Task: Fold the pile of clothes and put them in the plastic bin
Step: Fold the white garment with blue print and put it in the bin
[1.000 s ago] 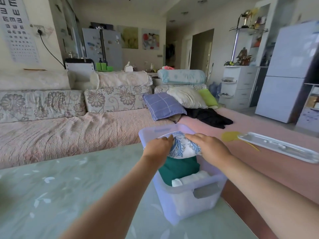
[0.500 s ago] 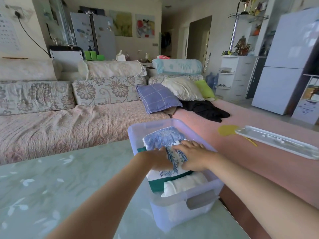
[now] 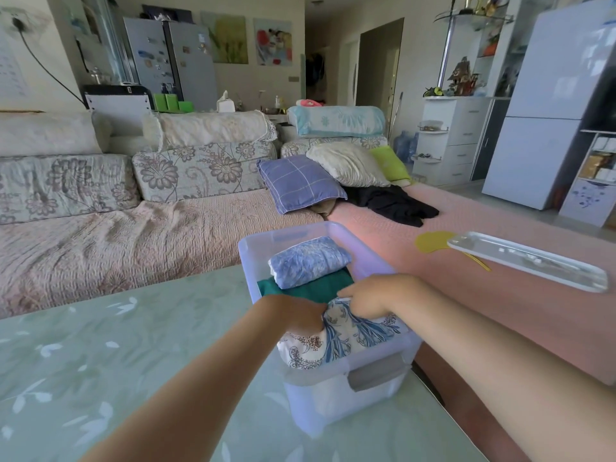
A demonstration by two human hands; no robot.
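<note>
- The floral cloth [image 3: 350,338] lies at the near end of the bin [image 3: 320,408].
- Left hand [image 3: 300,316] fingers curl into its edge; right hand [image 3: 370,295] fingers press flat.
- I advise seating it level, below the rim.

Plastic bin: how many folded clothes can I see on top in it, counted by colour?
Blue patterned bundle: 1
Dark green cloth: 1
White cloth with blue flowers: 1
Total visible in the plastic bin: 3

Blue checked pillow [image 3: 300,183] on sofa [image 3: 133,235]; fridge [image 3: 546,105] right; green table [image 3: 66,361] near.
</note>
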